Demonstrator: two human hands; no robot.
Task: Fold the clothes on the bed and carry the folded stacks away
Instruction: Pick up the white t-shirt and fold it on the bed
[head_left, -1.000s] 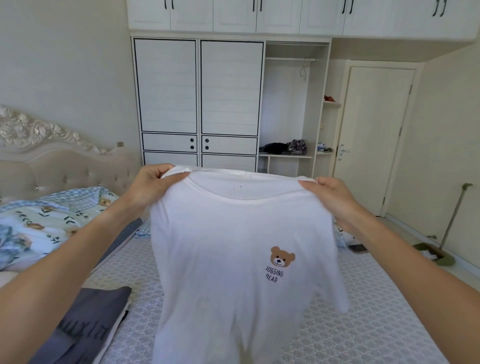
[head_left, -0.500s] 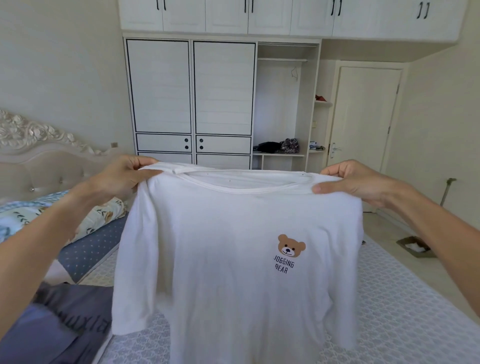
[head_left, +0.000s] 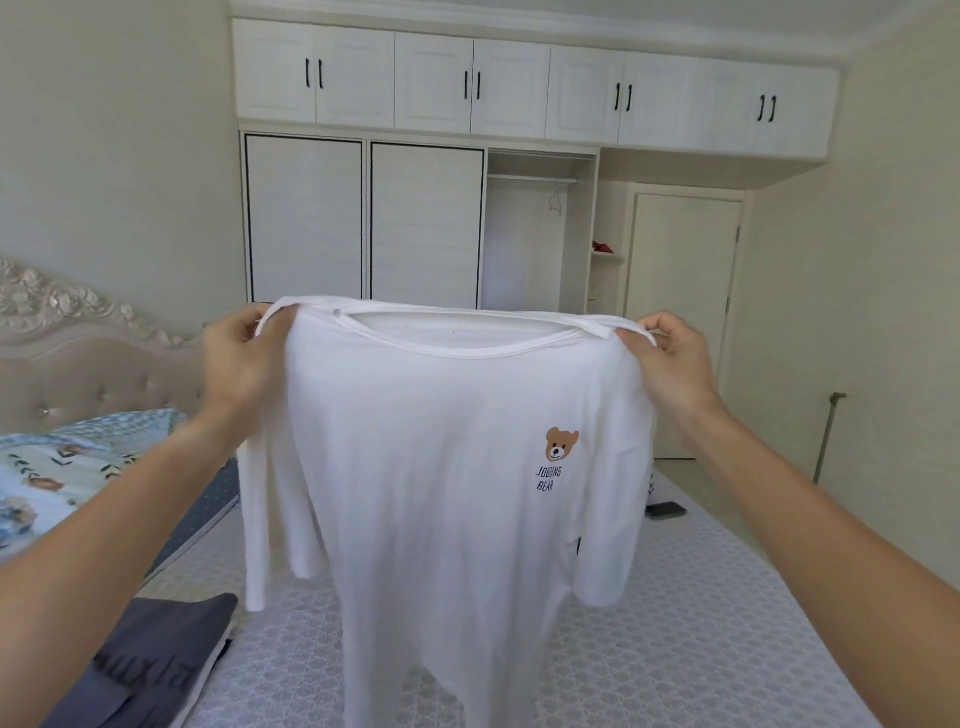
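Hands at shoulders, T-shirt hanging vertically.

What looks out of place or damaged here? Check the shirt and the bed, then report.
Little stands out. The white T-shirt, held up at the shoulders by the left hand and right hand, shows a few tiny dark specks inside the collar. A dark phone lies on the mattress near its right edge, among the laundry.

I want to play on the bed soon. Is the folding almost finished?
Not yet. One dark grey garment already lies folded on the bed. The left hand and right hand hold the white bear T-shirt up, unfolded. It needs folding, then carrying away.
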